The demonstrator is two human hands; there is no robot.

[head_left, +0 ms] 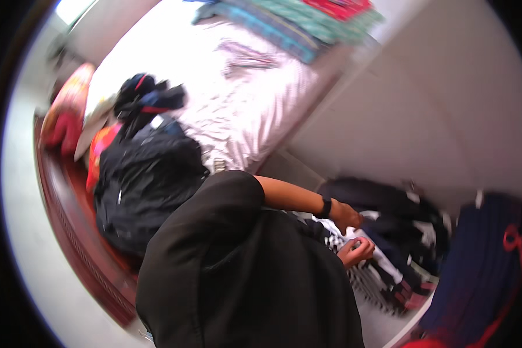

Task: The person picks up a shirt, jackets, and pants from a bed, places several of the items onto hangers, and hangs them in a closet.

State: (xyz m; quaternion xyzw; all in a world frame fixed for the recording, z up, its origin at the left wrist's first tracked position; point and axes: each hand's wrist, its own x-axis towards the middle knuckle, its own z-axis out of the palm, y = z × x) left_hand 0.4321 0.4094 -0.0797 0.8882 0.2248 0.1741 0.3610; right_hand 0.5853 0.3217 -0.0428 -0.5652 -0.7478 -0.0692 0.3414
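Remotely, I watched the left hand [346,217] and right hand [358,252] curl by white cloth [388,267], lower right. Whether either gripped it, I couldn't tell

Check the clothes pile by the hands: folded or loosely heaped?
Loosely heaped: the clothes pile is a crumpled jumble of dark, white and striped fabric.

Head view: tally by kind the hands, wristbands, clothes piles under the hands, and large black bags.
Hands: 2
Wristband: 1
Clothes pile: 1, its garments too tangled and blurred to count
Large black bag: 1
Total: 5
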